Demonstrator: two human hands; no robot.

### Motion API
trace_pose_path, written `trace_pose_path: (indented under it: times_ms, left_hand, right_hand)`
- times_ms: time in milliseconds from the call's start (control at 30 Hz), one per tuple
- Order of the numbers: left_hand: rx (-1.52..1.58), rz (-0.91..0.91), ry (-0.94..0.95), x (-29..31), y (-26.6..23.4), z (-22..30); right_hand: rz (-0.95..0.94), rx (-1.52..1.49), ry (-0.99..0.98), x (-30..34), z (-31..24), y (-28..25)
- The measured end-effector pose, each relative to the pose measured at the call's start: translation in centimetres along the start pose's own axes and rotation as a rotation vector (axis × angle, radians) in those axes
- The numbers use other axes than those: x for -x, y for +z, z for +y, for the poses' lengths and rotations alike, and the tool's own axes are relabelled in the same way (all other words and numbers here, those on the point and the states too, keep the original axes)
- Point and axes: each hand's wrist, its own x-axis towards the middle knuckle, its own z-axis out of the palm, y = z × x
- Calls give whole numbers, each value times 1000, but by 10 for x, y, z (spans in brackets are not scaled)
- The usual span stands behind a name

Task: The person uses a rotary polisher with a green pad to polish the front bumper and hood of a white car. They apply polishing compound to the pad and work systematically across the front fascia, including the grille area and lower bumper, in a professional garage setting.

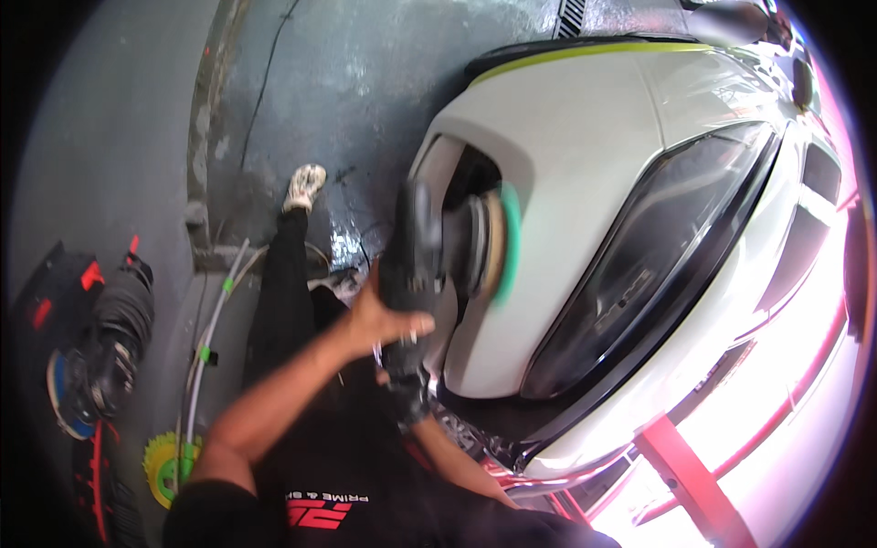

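Note:
A black polishing machine (416, 251) with a green foam pad (508, 239) is pressed against the white front bumper (566, 137) of a car, beside the dark headlight (639, 265). The pad is blurred. My left hand (388, 320) lies over the machine's body, fingers wrapped on it. My right hand (405, 382) grips the machine's rear handle just below and is partly hidden by the left hand and the tool.
My leg and light shoe (304, 185) stretch over the wet grey floor. At the left lie a second black polisher (114, 342) with a blue pad (58, 395), a yellow-green pad (164, 468) and pale hoses (208, 338). A red lift arm (685, 466) sits under the car.

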Motion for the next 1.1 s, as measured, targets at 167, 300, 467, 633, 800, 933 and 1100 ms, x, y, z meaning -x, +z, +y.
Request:
trace_pose_path:
  times_ms: [167, 300, 467, 633, 800, 933, 1100]
  left_hand:
    - [-67, 142, 140, 10, 36, 25]
    - [-143, 177, 164, -52, 10, 57]
    - [-134, 217, 12, -102, -16, 102]
    - [-390, 134, 167, -74, 35, 158]
    - [-536, 79, 163, -106, 55, 201]
    - [-635, 31, 199, -135, 75, 229]
    - [-629, -25, 211, -184, 83, 259]
  right_hand:
    - [49, 191, 32, 3, -33, 9]
    - [79, 359, -174, -35, -90, 55]
    - [106, 156, 3, -58, -161, 121]
    - [10, 118, -134, -15, -186, 133]
    - [51, 11, -243, -29, -228, 152]
    - [37, -152, -180, -41, -267, 160]
    - [103, -229, -393, -80, -293, 171]
